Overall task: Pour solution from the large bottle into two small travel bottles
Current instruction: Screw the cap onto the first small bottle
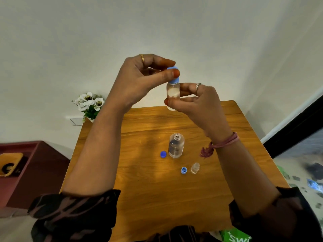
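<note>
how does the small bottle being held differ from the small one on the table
The held small bottle is up in the air, gripped by the right hand; the small bottle on the table stands free. The held one wears a light blue cap, pinched by the left hand; the table one is open, its cap beside it. Both are clear.

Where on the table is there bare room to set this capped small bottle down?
Bare wood lies left of the dark blue cap, and along the table's near edge. It is crowded around the large bottle, light blue cap and open small bottle.

Large bottle [176,145] mid-table [143,189], cap [163,154] left; small bottle [195,168] nearer, right.
</note>
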### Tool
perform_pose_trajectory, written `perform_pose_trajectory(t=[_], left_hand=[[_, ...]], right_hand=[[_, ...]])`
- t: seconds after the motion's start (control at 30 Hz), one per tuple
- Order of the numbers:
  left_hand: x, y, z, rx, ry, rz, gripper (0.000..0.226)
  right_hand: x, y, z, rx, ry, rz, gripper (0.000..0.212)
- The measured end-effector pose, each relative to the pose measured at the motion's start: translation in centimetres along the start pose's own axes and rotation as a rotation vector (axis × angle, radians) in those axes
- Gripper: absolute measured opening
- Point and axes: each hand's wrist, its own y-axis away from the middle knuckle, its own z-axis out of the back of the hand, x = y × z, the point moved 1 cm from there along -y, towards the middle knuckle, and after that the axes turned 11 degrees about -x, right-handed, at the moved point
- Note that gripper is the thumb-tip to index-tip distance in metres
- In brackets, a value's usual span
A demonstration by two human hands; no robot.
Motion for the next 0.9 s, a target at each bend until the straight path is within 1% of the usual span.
perform_pose_trajectory(t=[0.1,0.23,0.3,0.37,0.47,0.57,0.63,0.7,0.77,0.83,0.9], left_hand=[[-0.9,-0.6,0.2,0.015,0.043,-0.036,0.019],[-1.5,-1.2,0.1,0.027,0.066,-0.070,0.020],[-1.6,-1.2,-0.3,0.025,0.110,-0.060,0.018],[-1.7,-1.2,-0.6,0.019,0.158,-0.042,0.011],[-1.6,-1.3,-0.7,-0.012,0.199,-0.012,0.014],[-1.7,-1.3,-0.6,0.058,0.240,0.002,0.015],[-1.7,-1.2,-0.4,0.108,0.257,-0.003,0.020],[-1.8,-1.1,0.0,0.132,0.265,-0.012,0.027],[-1.9,-1.2,0.2,0.145,0.297,0.016,0.029],[-1.8,-1.3,0.2,0.122,0.339,0.089,0.028],[-1.7,-1.4,0.1,0.035,0.305,0.135,0.026]], right_hand=[[0.9,-0.4,0.4,-0.022,-0.031,0.037,0.048],[1.6,-0.6,0.6,-0.054,-0.072,0.073,0.043],[1.8,-0.6,0.7,-0.057,-0.091,0.083,0.042],[2.0,-0.6,0.7,-0.050,-0.113,0.082,0.042],[2.0,-0.5,0.6,-0.028,-0.120,0.082,0.043],[2.1,-0.4,0.6,-0.026,-0.136,0.088,0.043],[2.1,-0.4,0.8,-0.027,-0.136,0.100,0.043],[2.1,-0.4,0.9,-0.025,-0.136,0.111,0.043],[2.2,-0.5,1.0,-0.025,-0.136,0.118,0.043],[2.3,-0.6,1.2,-0.031,-0.152,0.114,0.043],[2.3,-0.7,1.3,-0.036,-0.162,0.112,0.043]])
